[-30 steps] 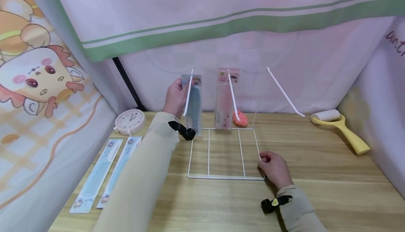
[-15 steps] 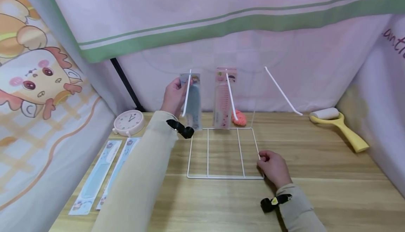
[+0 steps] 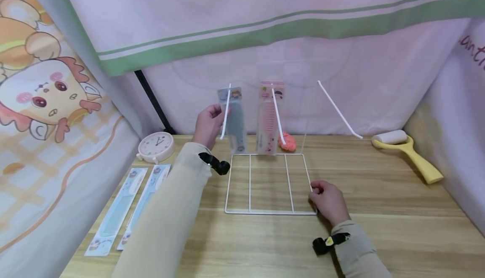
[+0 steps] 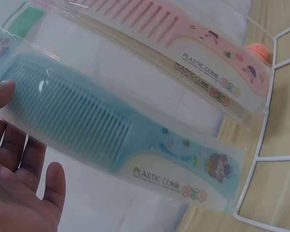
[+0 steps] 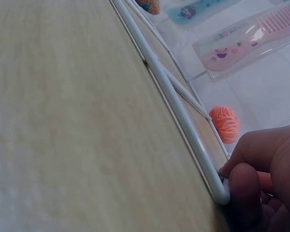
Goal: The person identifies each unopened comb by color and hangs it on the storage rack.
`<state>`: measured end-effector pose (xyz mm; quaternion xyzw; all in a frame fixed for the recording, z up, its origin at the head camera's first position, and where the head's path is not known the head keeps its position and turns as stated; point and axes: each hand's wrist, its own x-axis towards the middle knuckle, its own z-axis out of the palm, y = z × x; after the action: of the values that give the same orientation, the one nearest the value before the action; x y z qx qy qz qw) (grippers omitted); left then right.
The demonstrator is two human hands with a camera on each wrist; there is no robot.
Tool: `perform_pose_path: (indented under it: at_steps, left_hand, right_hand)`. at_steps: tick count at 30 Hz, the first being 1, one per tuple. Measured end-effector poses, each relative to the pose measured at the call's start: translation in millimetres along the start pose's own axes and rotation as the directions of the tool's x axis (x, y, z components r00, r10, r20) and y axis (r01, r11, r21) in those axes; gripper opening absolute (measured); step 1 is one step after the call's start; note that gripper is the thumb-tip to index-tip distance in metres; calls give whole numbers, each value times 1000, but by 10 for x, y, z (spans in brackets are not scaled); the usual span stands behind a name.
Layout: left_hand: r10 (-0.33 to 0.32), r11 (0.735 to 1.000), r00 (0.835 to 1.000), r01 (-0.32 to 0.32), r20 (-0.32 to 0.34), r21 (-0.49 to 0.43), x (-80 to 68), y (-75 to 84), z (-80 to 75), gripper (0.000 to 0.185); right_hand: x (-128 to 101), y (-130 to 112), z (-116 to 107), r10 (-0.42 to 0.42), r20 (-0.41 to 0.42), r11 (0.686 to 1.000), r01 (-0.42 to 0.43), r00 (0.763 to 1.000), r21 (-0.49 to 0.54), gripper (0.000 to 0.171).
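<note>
A white wire rack (image 3: 265, 213) lies flat on the wooden table, and three slanted hooks rise from its far side. A packaged blue comb (image 3: 234, 120) hangs on the left hook, and a packaged pink comb (image 3: 267, 118) hangs on the middle hook. My left hand (image 3: 212, 120) is raised just left of the blue comb. In the left wrist view that hand (image 4: 19, 183) is open, and one fingertip is at the edge of the blue comb's (image 4: 87, 121) package. My right hand (image 3: 327, 200) pinches the rack's near right corner (image 5: 217, 186) against the table.
Two more packaged blue combs (image 3: 121, 206) lie at the table's left edge beside a small white clock (image 3: 156, 145). An orange yarn ball (image 3: 286, 142) sits behind the rack. A yellow lint roller (image 3: 405, 149) lies at the far right. Fabric walls close in on three sides.
My left hand has slid down from the top of the blue comb's package and released it. The package now hangs on the left hook. The right hand has stayed put.
</note>
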<state>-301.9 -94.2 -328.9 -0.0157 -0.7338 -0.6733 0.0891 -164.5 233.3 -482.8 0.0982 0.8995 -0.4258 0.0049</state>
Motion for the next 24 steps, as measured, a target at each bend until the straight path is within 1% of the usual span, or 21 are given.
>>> perform_pose_path:
  at_steps: [4,7,11,15,19,21,24]
  left_hand:
    - [-31,999,999,31,-8,9,-39,-95,-66,26]
    - [-82,997,997,82,-13,-1,-96,-166,-136,26]
    - [-132,990,991,131,-12,-56,-158,-306,-249,25]
    - [-149,984,989,147,-22,-101,-189,-478,-340,29]
    - [-170,982,984,165,-46,-89,-259,-609,-397,30]
    - [-176,982,983,172,-53,-75,-299,-674,-421,26]
    - [-175,983,983,172,-51,-61,-374,-746,-442,24]
  right_hand:
    - [-1,-1,4,-5,2,1000,5,1000,-1,37]
    - [-4,-8,5,-2,3,1000,2,1000,3,37]
    - [-10,-21,11,2,9,1000,-2,1000,11,38]
    - [-16,-30,8,9,16,1000,-9,1000,22,38]
    - [-18,-28,0,22,25,999,-23,999,39,38]
    - [-17,-23,-1,26,28,999,-27,999,42,39]
    - [-11,-11,0,24,27,999,-25,999,34,39]
